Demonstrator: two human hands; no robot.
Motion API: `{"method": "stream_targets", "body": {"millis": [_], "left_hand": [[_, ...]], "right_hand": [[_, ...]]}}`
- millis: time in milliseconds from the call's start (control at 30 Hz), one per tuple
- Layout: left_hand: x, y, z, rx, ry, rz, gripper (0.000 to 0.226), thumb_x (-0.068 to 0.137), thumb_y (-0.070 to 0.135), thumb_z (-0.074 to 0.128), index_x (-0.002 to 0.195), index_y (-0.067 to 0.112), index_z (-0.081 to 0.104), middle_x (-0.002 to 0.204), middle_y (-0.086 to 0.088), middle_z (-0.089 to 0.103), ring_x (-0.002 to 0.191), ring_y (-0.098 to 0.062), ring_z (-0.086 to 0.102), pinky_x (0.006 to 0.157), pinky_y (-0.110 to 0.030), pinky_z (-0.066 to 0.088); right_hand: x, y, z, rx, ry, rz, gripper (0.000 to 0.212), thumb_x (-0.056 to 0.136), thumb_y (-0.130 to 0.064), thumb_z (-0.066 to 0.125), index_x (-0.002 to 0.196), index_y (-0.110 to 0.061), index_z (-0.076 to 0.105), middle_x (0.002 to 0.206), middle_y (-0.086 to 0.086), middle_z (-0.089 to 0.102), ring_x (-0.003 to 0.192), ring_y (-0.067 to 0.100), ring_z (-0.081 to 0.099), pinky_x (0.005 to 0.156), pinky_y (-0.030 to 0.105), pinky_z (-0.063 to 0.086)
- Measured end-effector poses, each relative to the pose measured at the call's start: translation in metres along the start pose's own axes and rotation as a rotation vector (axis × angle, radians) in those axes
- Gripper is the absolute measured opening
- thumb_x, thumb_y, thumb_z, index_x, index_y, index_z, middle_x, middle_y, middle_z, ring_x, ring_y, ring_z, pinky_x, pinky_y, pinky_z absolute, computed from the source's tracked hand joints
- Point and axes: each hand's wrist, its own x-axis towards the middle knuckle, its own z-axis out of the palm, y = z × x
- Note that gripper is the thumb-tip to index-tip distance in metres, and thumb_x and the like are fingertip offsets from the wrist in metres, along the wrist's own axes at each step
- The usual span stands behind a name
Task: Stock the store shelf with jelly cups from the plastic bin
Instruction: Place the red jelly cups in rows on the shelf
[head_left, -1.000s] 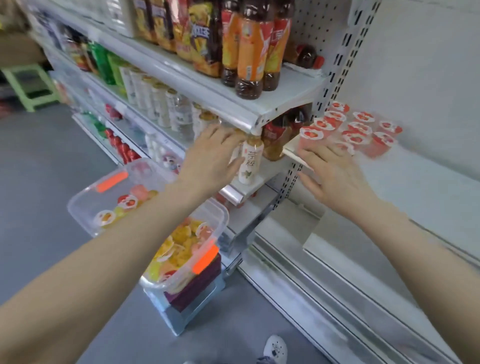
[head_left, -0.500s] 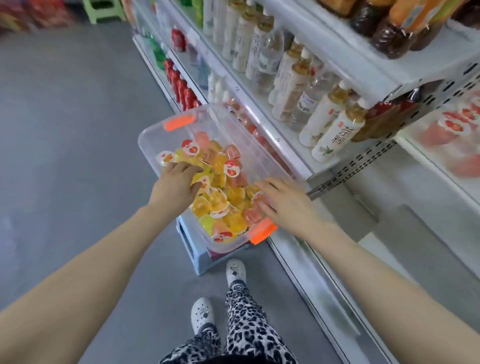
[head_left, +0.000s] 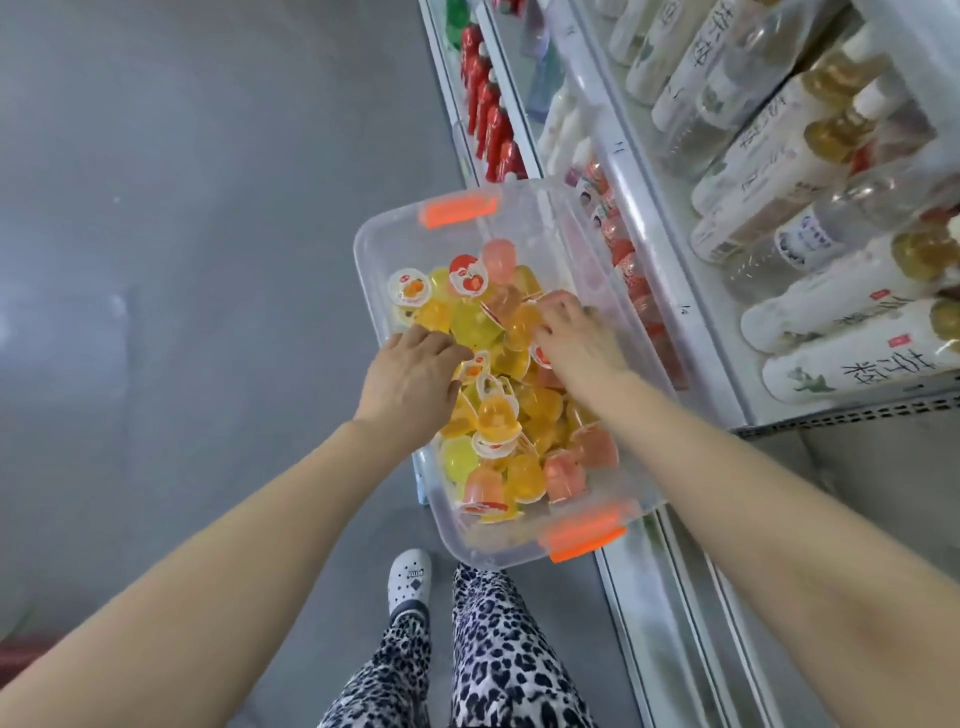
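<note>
Looking down from the head camera: reaching both hands into the clear plastic bin with orange latches (head_left: 385, 249), just beside the white store shelf (head_left: 675, 291). Digging the left hand (head_left: 410, 374) into the heaped yellow, orange and pink jelly cups (head_left: 498, 415) by the bin's left wall, fingers (head_left: 448, 347) bent down among them, grip hidden, cannot tell. Laying the right hand (head_left: 582, 348) over pink cups directly beneath, shelf side, hold likewise unclear. Judging the right nearer the shelf, cups tumbled at every angle.
</note>
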Motion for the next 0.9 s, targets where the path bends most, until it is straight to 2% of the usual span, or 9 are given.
{"method": "stream_targets", "body": {"millis": [167, 300, 367, 467, 567, 667, 767, 833, 900], "left_hand": [[0.002, -0.002, 0.003, 0.035, -0.026, -0.004, 0.039, 0.093, 0.036, 0.055, 0.131, 0.033, 0.055, 0.131, 0.007, 0.057, 0.120, -0.021, 0.046, 0.100, -0.033, 0.036], [0.011, 0.000, 0.000, 0.068, -0.082, 0.003, 0.046, 0.093, 0.041, 0.055, 0.138, 0.032, 0.047, 0.136, 0.004, 0.052, 0.123, -0.022, 0.045, 0.101, -0.035, 0.037], [0.026, 0.000, -0.003, 0.034, -0.088, -0.009, 0.049, 0.093, 0.037, 0.058, 0.140, 0.028, 0.045, 0.138, 0.000, 0.049, 0.125, -0.026, 0.043, 0.101, -0.038, 0.040], [0.061, -0.003, -0.004, 0.022, -0.046, -0.033, 0.054, 0.092, 0.023, 0.061, 0.143, 0.022, 0.041, 0.144, -0.007, 0.041, 0.129, -0.031, 0.039, 0.102, -0.042, 0.042], [0.096, -0.006, 0.000, 0.036, -0.030, -0.068, 0.060, 0.090, 0.015, 0.063, 0.144, 0.020, 0.037, 0.148, -0.009, 0.035, 0.133, -0.032, 0.035, 0.101, -0.044, 0.042], [0.121, -0.009, 0.010, 0.042, -0.074, -0.118, 0.062, 0.090, 0.014, 0.062, 0.145, 0.020, 0.034, 0.145, -0.010, 0.036, 0.130, -0.033, 0.037, 0.090, -0.045, 0.047], [0.132, -0.015, 0.019, 0.027, -0.136, -0.137, 0.062, 0.087, 0.007, 0.065, 0.141, 0.019, 0.037, 0.136, -0.011, 0.042, 0.121, -0.034, 0.044, 0.076, -0.044, 0.044], [0.134, -0.019, 0.023, 0.002, -0.153, -0.140, 0.066, 0.082, 0.002, 0.069, 0.139, 0.018, 0.040, 0.132, -0.013, 0.044, 0.117, -0.036, 0.046, 0.079, -0.046, 0.046], [0.134, -0.019, 0.022, -0.028, -0.125, -0.148, 0.061, 0.084, 0.003, 0.066, 0.139, 0.016, 0.042, 0.129, -0.015, 0.045, 0.115, -0.039, 0.048, 0.083, -0.049, 0.046]], "right_hand": [[0.013, 0.003, 0.001, -0.074, -0.011, -0.034, 0.044, 0.080, -0.012, 0.066, 0.124, -0.011, 0.059, 0.144, 0.007, 0.040, 0.127, 0.033, 0.036, 0.093, 0.042, 0.043], [0.000, 0.004, -0.003, 0.048, -0.004, -0.019, 0.050, 0.082, -0.015, 0.068, 0.129, -0.012, 0.050, 0.141, 0.009, 0.043, 0.127, 0.032, 0.041, 0.094, 0.039, 0.046], [-0.017, 0.005, 0.000, 0.189, 0.014, 0.035, 0.058, 0.080, -0.022, 0.072, 0.130, -0.012, 0.044, 0.135, 0.010, 0.048, 0.118, 0.029, 0.050, 0.085, 0.036, 0.049], [-0.046, 0.002, 0.005, 0.442, 0.057, 0.103, 0.072, 0.075, -0.027, 0.077, 0.133, -0.014, 0.036, 0.108, 0.008, 0.061, 0.088, 0.026, 0.061, 0.064, 0.035, 0.051], [-0.067, -0.001, 0.017, 0.539, 0.119, 0.167, 0.059, 0.073, -0.024, 0.070, 0.123, -0.015, 0.040, 0.091, 0.006, 0.062, 0.074, 0.025, 0.058, 0.056, 0.032, 0.043], [-0.076, -0.002, 0.026, 0.544, 0.135, 0.181, 0.054, 0.071, -0.024, 0.064, 0.122, -0.014, 0.048, 0.087, 0.005, 0.063, 0.073, 0.026, 0.059, 0.055, 0.031, 0.043], [-0.077, -0.002, 0.030, 0.508, 0.125, 0.186, 0.055, 0.071, -0.027, 0.063, 0.123, -0.017, 0.049, 0.085, 0.004, 0.063, 0.073, 0.025, 0.059, 0.054, 0.029, 0.038], [-0.077, -0.001, 0.033, 0.530, 0.138, 0.197, 0.057, 0.071, -0.027, 0.064, 0.124, -0.019, 0.047, 0.088, 0.005, 0.063, 0.074, 0.025, 0.059, 0.056, 0.027, 0.036], [-0.078, -0.002, 0.033, 0.577, 0.158, 0.214, 0.058, 0.072, -0.026, 0.067, 0.124, -0.021, 0.043, 0.096, 0.006, 0.063, 0.076, 0.025, 0.060, 0.058, 0.028, 0.039]]}}
